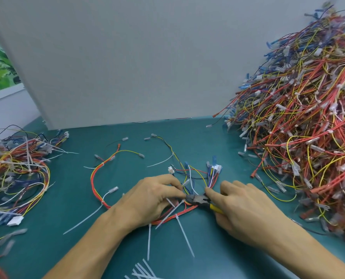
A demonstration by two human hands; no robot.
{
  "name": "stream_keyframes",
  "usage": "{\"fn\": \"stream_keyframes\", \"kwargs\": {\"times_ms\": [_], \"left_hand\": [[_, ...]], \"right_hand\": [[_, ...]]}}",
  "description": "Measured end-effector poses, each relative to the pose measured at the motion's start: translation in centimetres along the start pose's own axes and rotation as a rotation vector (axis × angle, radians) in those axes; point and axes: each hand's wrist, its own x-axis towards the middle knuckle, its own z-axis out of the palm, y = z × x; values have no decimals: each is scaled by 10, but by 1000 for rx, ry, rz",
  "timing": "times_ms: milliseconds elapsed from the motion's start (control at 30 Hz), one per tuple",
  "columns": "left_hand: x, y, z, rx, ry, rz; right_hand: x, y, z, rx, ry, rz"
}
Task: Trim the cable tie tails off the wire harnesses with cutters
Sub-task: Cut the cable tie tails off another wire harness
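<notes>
A: Where do we make the next cut?
B: On the orange, red and yellow wire harness [184, 211], which lies across the teal bench [207, 262] right in front of us. Its nearest long white cable tie tail [169, 215] starts at the bundle just under the left fingertips and runs slantwise down to our left.
A: And the tool?
B: The steel-headed cutters with the yellow handle [197, 198] lie almost crosswise to that tail, head pointing left and touching the bundle beside the tie. We cannot tell whether the blades are apart or closed.
A: Which hand is nearer?
B: The left hand [153, 198]. It is palm down, and its fingers are curled, pinching the harness just beside the cutter head. The right hand [246, 208] comes in from the right, fingers wrapped round the handles, forefinger stretched towards the head.
A: So we judge the blades must slide down-left onto the tail's root?
B: Yes, close against the tie's head. Other white tails [184, 236] stick out along the harness, untrimmed.
A: And around us?
B: A small pile of harnesses [16, 174] far left, a great heap of harnesses [298, 117] on the right, and loose white strips [141, 272] at the near edge
</notes>
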Motion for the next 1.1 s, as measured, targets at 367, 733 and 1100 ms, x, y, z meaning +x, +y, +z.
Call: {"fn": "stream_keyframes", "kwargs": {"times_ms": [367, 733, 1100], "left_hand": [[0, 5, -4, -51, -7, -113], [1, 1, 0, -34, -4, 5], [10, 3, 13, -194, 63, -190]], "right_hand": [[1, 2, 7, 6, -57, 12], [2, 3, 10, 18, -34, -2], [-1, 4, 2, 32, -19, 18]]}}
